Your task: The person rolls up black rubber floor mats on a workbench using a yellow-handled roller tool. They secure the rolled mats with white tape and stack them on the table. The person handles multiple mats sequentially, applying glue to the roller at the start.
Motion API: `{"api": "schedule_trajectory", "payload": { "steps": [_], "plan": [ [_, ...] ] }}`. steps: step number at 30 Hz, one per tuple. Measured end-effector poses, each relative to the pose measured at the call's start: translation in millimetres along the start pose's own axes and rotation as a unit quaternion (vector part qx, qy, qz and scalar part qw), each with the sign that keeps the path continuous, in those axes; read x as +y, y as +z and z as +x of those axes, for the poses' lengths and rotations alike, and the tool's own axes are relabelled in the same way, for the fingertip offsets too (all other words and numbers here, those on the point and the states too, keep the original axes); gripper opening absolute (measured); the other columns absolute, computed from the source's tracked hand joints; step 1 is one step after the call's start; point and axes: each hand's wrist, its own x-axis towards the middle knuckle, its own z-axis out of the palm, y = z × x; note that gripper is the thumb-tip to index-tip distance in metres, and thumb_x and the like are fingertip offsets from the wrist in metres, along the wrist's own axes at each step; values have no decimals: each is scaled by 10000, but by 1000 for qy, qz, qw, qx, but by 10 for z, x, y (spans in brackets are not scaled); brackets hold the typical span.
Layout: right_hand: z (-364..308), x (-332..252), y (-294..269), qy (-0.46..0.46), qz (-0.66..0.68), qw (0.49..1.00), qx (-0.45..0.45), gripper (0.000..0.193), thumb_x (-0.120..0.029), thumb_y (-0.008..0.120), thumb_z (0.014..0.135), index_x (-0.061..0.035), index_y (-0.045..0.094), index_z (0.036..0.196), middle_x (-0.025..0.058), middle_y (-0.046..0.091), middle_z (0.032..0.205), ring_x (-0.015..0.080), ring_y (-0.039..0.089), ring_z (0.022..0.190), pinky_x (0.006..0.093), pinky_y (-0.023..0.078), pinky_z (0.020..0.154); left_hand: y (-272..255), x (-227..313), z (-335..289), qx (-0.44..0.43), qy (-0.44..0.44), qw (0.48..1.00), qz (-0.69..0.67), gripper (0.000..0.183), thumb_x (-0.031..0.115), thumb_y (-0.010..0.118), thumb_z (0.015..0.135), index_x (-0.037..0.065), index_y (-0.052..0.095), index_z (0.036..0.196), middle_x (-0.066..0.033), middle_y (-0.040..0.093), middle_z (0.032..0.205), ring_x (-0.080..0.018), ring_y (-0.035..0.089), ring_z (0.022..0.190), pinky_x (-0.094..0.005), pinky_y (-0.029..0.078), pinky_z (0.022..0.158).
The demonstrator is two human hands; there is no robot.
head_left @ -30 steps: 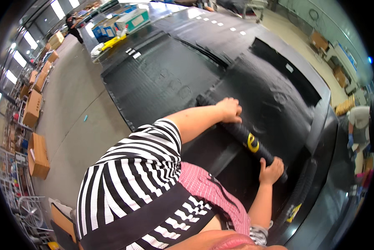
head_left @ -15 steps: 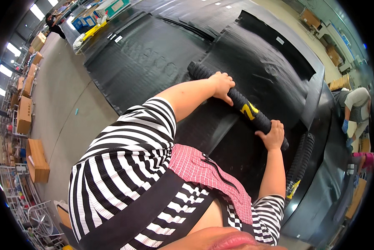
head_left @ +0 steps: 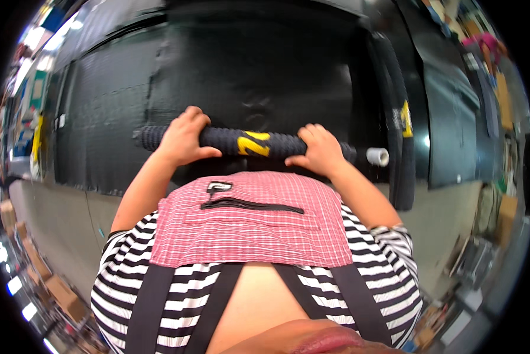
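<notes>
A long black ribbed roll (head_left: 229,141) with a yellow mark at its middle lies crosswise on the black sheeting, just in front of my body. Around its left part my left hand (head_left: 185,134) is closed, thumb along the near side and fingers over the top. My right hand (head_left: 321,148) grips the right part the same way. The undersides of the fingers are hidden. Beyond the right end of this roll sits a small white hollow roll (head_left: 378,156).
A second dark roll (head_left: 389,76) with a yellow mark lies lengthwise at the right. Black sheeting (head_left: 259,59) covers the worktop. A yellow item (head_left: 37,138) and boxes stand at the far left. A person in pink (head_left: 489,47) is at the upper right.
The held roll has gone from slanting away from me to lying nearly level across my front, closer to my body. Both hands stay on it. The head view has turned as well.
</notes>
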Motion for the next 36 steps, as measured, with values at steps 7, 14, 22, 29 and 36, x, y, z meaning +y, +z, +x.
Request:
{"api": "schedule_trajectory", "payload": {
  "steps": [7, 14, 22, 29, 36],
  "plan": [
    [298, 190, -175, 10, 67, 997, 25, 566, -428, 921, 693, -69, 732, 1088, 109, 637, 1111, 331, 587, 1131, 428, 483, 1014, -36, -211, 521, -79, 88, 993, -16, 398, 446, 760, 886, 78, 728, 1033, -97, 676, 1014, -340, 632, 1020, -447, 509, 916],
    [370, -137, 286, 14, -90, 973, 214, 586, -478, 772, 883, -83, 655, 1300, 130, 655, 1202, 330, 594, 1200, 481, 436, 1063, -22, -386, 1141, -34, 84, 996, -6, 265, 351, 726, 936, 108, 780, 1026, -113, 672, 1007, -351, 638, 1031, -447, 522, 913],
    [1111, 131, -295, 111, -27, 992, 62, 489, -453, 673, 952, -43, 744, 1209, 169, 710, 1189, 342, 665, 1139, 436, 533, 979, 173, 95, 1092, 53, 32, 992, 112, 512, 569, 641, 952, 107, 746, 1144, -90, 705, 1083, -291, 672, 1082, -439, 512, 944],
    [1389, -89, 233, 1, -152, 970, 188, 831, -554, 826, 803, -39, 540, 1388, 168, 590, 1329, 372, 527, 1305, 537, 293, 1192, -44, -403, 1950, -4, -2, 997, 72, 506, 589, 601, 965, 148, 813, 1092, -159, 694, 1177, -365, 634, 1163, -471, 513, 995],
    [2087, 404, -236, 107, -74, 990, -47, 772, -592, 787, 809, -23, 641, 1309, 185, 669, 1285, 372, 626, 1219, 468, 507, 1023, 94, -322, 1790, 82, 86, 987, 109, 658, 552, 848, 735, 104, 715, 1199, -140, 697, 1224, -326, 641, 1183, -463, 511, 961]
  ]
}}
